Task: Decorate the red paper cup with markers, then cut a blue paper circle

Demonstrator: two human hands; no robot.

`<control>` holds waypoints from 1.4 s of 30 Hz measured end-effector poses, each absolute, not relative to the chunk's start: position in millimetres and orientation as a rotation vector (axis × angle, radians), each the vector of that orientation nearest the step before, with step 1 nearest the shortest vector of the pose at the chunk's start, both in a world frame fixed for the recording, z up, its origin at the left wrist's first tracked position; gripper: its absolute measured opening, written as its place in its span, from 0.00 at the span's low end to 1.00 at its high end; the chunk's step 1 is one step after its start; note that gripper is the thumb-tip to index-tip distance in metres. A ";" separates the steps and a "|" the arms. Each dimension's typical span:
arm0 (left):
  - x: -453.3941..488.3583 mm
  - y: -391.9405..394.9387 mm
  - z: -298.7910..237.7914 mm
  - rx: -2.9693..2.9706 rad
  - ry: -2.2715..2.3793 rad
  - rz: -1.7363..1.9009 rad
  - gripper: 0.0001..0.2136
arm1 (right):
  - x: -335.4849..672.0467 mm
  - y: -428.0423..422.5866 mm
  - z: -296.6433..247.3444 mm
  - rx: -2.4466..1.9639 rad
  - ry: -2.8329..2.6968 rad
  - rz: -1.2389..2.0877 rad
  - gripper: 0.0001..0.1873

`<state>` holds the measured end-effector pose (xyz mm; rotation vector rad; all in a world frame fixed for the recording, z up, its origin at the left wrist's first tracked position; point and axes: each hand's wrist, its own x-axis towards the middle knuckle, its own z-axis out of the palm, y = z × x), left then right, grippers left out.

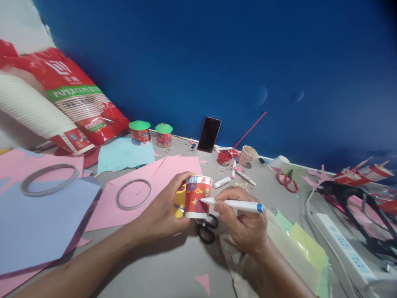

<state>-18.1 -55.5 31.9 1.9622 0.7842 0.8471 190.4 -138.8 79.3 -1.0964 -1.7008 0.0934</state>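
My left hand [166,209] grips a red printed paper cup [198,194] from its left side, thumb below and fingers at the top. The cup is tilted, with its white rim at the lower end or upper end; I cannot tell which end is open. In my right hand [243,219] is a white marker [237,205] with a blue end. Its tip touches or nearly touches the cup's printed side, by a yellow star. Below the cup lie scissors with black handles [206,234], partly hidden. Something yellow [179,200] shows behind the cup.
Pink paper [182,165] and blue paper [37,223] cover the left. Two cups with green tops [141,132] stand behind, near a phone [209,134] against the blue wall. Red scissors [288,181], a glue gun [350,207] and a power strip [344,244] lie right.
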 end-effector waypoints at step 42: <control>-16.5 -54.9 33.5 1.914 0.768 0.874 0.34 | 193.8 -140.5 79.3 -1.175 -1.625 0.153 0.10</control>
